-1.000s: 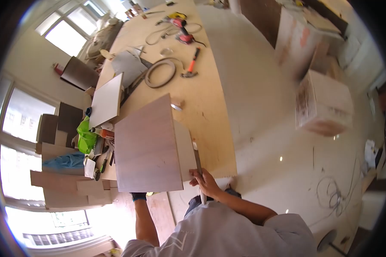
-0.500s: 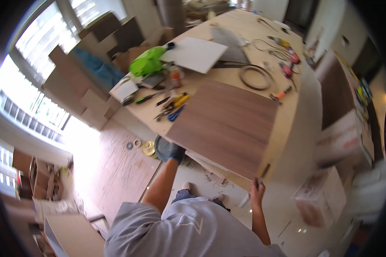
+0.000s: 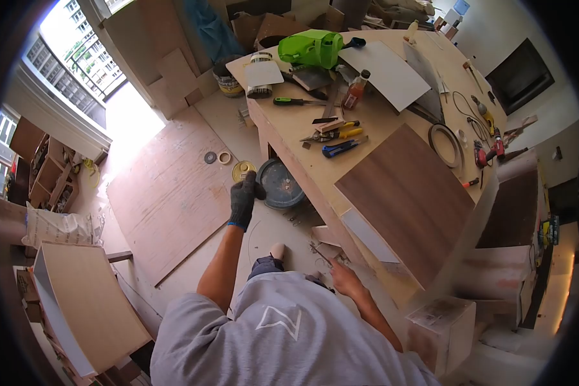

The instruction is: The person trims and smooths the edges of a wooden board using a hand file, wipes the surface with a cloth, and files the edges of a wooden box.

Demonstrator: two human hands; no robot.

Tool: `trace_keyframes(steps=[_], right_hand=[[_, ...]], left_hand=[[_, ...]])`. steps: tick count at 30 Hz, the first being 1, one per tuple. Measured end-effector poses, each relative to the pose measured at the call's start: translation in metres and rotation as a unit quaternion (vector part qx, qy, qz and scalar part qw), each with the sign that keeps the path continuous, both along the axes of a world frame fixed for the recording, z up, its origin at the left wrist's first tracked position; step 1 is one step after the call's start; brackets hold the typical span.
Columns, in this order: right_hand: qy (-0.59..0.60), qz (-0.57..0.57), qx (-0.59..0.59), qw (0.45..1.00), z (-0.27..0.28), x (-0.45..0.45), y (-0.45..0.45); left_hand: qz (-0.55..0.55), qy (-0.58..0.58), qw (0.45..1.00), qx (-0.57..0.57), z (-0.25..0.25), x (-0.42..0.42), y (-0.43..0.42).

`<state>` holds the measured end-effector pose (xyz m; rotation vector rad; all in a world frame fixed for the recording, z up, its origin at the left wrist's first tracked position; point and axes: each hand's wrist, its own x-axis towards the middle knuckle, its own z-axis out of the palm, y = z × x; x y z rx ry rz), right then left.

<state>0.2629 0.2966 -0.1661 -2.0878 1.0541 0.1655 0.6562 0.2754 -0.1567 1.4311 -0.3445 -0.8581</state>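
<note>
My left hand point(image 3: 242, 198), in a dark work glove with a blue cuff, is raised over the floor beside a round dark lid point(image 3: 280, 184). Its thumb stands apart from the partly curled fingers, and I see nothing in it. My right hand point(image 3: 346, 279), bare, is closed around a thin, dark, narrow tool point(image 3: 321, 253) whose exact kind is unclear. It is low in front of the workbench point(image 3: 289, 154). On the bench lies a brown wood-grain panel point(image 3: 408, 199), its corner past the near edge, with a white-faced board point(image 3: 369, 237) partly showing beneath. Neither hand touches the panel.
A utility knife point(image 3: 345, 147), yellow-handled pliers point(image 3: 341, 134), an orange bottle point(image 3: 356, 91), a green bag point(image 3: 311, 49) and a roll of edge banding point(image 3: 446, 146) lie on the bench. A box-like block point(image 3: 441, 331) stands to the right; a large board point(image 3: 174, 193) covers floor to the left.
My left hand has left the panel's near left corner and moved left. My right hand has moved from the panel's near right corner down and left with the tool. The view has turned left.
</note>
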Motion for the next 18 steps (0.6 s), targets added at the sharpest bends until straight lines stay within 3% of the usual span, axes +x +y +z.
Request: trace_keyframes(steps=[1,3,5,6,7,9,10,11,13,14,16,17,18], right_hand=[[0.030,0.116,-0.014,0.993,-0.009,0.035,-0.011],[0.111,0.306,-0.051,0.944,0.063,0.131,0.000],[-0.039,0.466,-0.113,0.877,0.046,0.176,0.048],[-0.037,0.551,-0.089,0.829,0.045,0.200,0.077],[-0.091,0.601,-0.047,0.792,0.049,0.210,0.105],[-0.171,0.695,0.033,0.698,0.049,0.214,0.154],[-0.176,0.720,0.046,0.669,0.034,0.206,0.159],[-0.171,0.736,0.055,0.653,0.013,0.204,0.159],[-0.149,0.750,0.025,0.643,-0.050,0.216,0.143],[-0.147,0.749,-0.007,0.645,-0.090,0.226,0.124],[-0.181,0.722,-0.054,0.665,-0.164,0.247,0.088],[-0.196,0.681,-0.036,0.705,-0.190,0.259,0.072],[-0.097,0.565,0.103,0.813,-0.154,0.252,0.065]], left_hand=[[0.004,-0.058,0.998,0.007,0.025,0.007,0.004],[0.004,-0.138,0.990,0.002,0.064,0.016,0.001],[0.005,-0.180,0.983,0.024,0.087,0.010,-0.009],[-0.016,-0.260,0.964,0.050,0.095,0.003,-0.010],[-0.029,-0.389,0.920,0.036,0.088,-0.007,-0.014],[-0.047,-0.648,0.760,0.015,0.049,-0.025,-0.001],[-0.116,-0.659,0.737,0.096,0.071,-0.044,0.033],[-0.072,-0.664,0.742,0.055,0.053,-0.055,0.055],[0.011,-0.555,0.820,0.136,0.075,-0.084,0.134],[0.036,-0.533,0.812,0.236,0.055,-0.091,0.160],[0.145,-0.585,0.754,0.264,0.037,-0.120,0.231],[0.209,-0.583,0.753,0.223,0.033,-0.137,0.273],[0.256,-0.547,0.745,0.284,0.037,-0.160,0.309]])
